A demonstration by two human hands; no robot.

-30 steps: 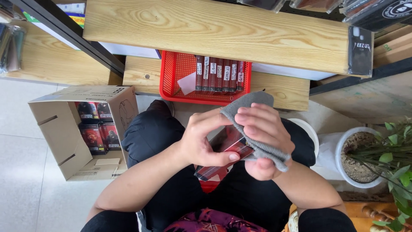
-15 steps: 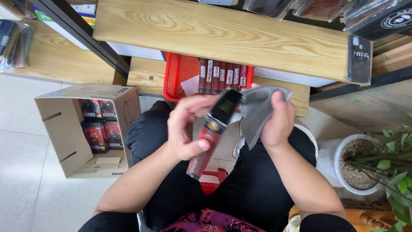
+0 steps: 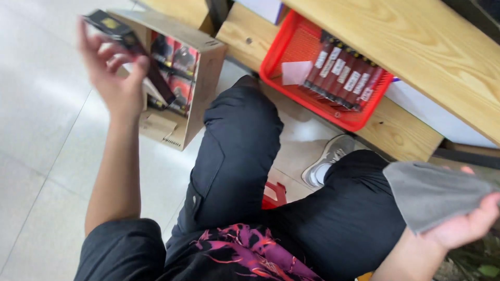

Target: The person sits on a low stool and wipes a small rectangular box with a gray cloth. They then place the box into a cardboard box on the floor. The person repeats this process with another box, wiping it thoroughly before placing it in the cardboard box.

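The person sits low with knees apart, and the left hand [image 3: 115, 78] is raised out to the side, above the open cardboard box [image 3: 200, 86] on the pale floor. Its fingers curl round a long, slim dark box [image 3: 133, 49], gripped near the middle between thumb and fingertips. The box's long axis runs on a slant: its upper end, with a small gold mark, points up and away toward the far left, and its lower end angles down toward the cardboard box's opening. The hand is blurred, so how tight the grip is I cannot say.

Inside the cardboard box stand more red-and-black packages [image 3: 174, 67], upright and close together.

The right hand [image 3: 466, 226] rests low by the right thigh, fingers folded round one edge of a grey cloth [image 3: 429, 192] that drapes flat over the black trousers.

Between the knees and the wooden shelf [image 3: 411, 47], a red plastic basket [image 3: 281, 49] sits on a lower wooden board, holding a row of dark red slim boxes [image 3: 344, 78] side by side, their long axes parallel, with a pale pink slip [image 3: 296, 72] lying beside them.
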